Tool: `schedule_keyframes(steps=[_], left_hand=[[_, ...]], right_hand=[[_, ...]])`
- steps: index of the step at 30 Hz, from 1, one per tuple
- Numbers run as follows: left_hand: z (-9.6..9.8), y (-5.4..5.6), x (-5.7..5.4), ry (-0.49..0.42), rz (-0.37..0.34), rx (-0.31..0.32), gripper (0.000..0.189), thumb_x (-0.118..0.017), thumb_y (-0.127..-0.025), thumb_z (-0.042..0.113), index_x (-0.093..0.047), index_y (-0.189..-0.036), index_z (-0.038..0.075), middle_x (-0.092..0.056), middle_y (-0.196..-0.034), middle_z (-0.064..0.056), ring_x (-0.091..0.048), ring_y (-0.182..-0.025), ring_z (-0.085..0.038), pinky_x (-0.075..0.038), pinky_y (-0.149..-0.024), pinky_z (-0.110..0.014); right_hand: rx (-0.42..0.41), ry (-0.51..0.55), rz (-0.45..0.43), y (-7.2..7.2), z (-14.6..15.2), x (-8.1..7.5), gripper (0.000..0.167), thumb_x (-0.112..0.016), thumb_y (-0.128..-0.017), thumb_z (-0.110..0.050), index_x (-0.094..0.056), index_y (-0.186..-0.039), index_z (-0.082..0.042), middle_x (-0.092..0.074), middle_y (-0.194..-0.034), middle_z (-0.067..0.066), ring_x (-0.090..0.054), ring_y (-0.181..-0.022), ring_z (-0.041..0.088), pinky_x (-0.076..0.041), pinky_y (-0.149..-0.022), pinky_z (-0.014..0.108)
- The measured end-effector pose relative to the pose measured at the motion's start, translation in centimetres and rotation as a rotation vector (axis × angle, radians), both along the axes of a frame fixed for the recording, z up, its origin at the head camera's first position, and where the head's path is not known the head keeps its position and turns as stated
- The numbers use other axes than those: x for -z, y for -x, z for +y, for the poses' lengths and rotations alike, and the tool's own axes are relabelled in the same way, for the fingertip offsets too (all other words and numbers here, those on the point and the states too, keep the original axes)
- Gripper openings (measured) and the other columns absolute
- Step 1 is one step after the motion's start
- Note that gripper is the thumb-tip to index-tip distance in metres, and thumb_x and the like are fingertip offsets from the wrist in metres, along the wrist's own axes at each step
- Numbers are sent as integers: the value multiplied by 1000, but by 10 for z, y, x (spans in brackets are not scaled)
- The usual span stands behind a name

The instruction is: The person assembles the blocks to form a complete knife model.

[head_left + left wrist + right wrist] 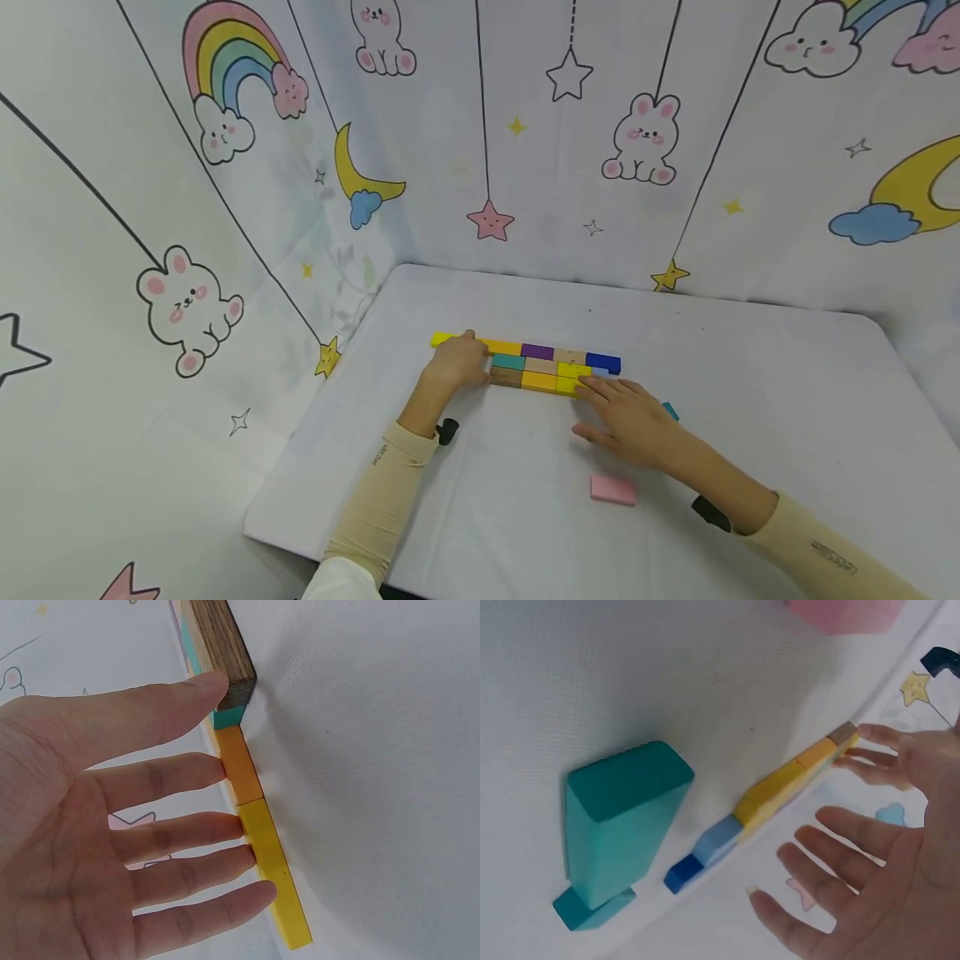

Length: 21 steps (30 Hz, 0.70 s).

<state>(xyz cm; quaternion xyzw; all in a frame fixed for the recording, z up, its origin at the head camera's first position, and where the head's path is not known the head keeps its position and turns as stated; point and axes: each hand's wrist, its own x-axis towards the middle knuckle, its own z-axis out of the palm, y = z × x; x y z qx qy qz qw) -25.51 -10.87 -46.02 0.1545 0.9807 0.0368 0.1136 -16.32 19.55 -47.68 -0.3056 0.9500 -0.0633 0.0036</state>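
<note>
Colored blocks [538, 381] are lying in tight rows at the center of the head view. At their left end, the left hand [456, 362] is holding its fingers straight against an orange block [241, 766] and a yellow block [279, 866], its thumb resting against a brown block [225, 649]. Right of center, the right hand [633, 421] is extending loosely spread fingers, gripping nothing. A pink block [612, 490] is lying below it.
</note>
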Motion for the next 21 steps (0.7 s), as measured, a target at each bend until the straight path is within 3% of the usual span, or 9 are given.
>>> schedule_keyframes(steps=[9,21], left_hand=[[0,0,-1,3,-1,3,51,-81,-92,35,-71,-136,11,-62,-129,-13,-64,-108,-25,-56,-98,-42],[-1,-2,-3,-4,-6,-2,51,-81,-92,34,-71,-136,12,-61,-135,-14,-64,-114,-27,-56,-100,-44]], right_hand=[[-33,-15,-119,-40,10,-12,57,-64,-99,-58,-67,-140,-19,-62,-145,4,-56,-137,29,-36,-116,64],[19,23,-180,-84,22,-16,62,-61,-97,-64,-67,-140,-19,-64,-142,-2,-57,-133,25,-38,-115,62]])
